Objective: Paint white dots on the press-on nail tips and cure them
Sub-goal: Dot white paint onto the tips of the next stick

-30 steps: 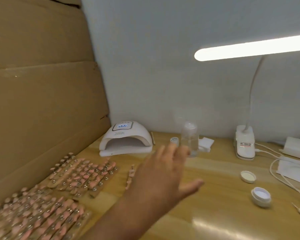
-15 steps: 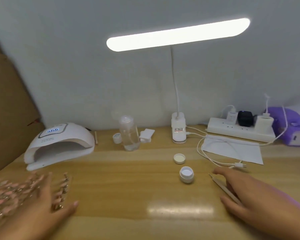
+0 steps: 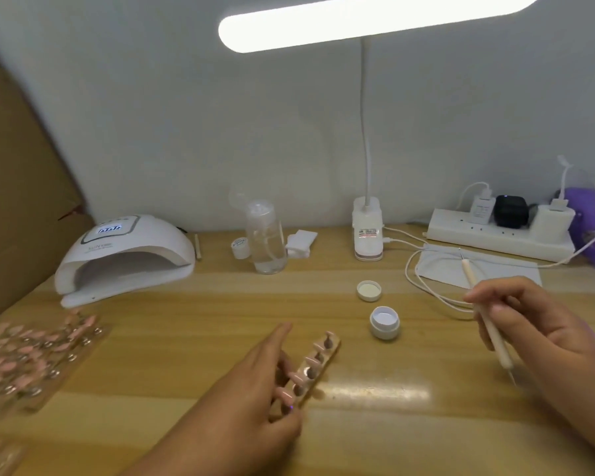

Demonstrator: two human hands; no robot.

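Observation:
My left hand (image 3: 255,393) holds a short wooden strip (image 3: 318,364) that carries several pink nail tips, low in the middle of the table. Off to the right, my right hand (image 3: 526,324) grips a thin cream dotting pen (image 3: 488,321), point down and toward me. An open white gel pot (image 3: 384,322) stands between the hands, its lid (image 3: 369,290) just behind it. The white curing lamp (image 3: 124,255) sits at the back left, display lit, mouth facing me. More strips of pink nail tips (image 3: 31,355) lie at the left edge.
A clear bottle (image 3: 267,237), a small white jar (image 3: 240,248) and folded wipes (image 3: 301,242) stand at the back. The desk lamp's clamp base (image 3: 368,231), a face mask (image 3: 478,266), cables and a power strip (image 3: 498,235) crowd the back right. Cardboard (image 3: 21,187) walls the left.
My left hand took one strip from the pile on the left and brought it to the middle. My right hand picked the dotting pen up off the table.

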